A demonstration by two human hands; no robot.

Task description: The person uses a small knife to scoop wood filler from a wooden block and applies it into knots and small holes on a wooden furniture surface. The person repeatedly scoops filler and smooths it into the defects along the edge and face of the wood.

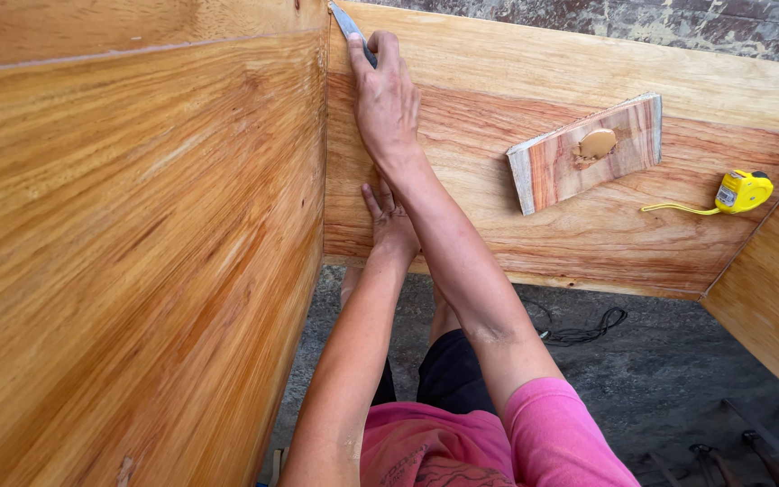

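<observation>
Inside the plywood box corner: left hand (391,225) pressed flat, fingers spread, on the back panel (462,203). Above it, right hand (386,101) grips a putty knife (346,22), blade at the corner seam's top. Farther right: wood scrap (579,153), yellow tape measure (743,191).

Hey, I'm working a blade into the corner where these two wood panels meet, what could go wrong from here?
1. The right hand pushes the blade at the corner seam; a slip might gouge the finished panel.
2. The left hand lies flat on the far panel directly below the blade, so a downward slip could cut it.
3. The wood offcut and yellow tape measure rest loose on the panel and might slide off if it is jolted.
</observation>
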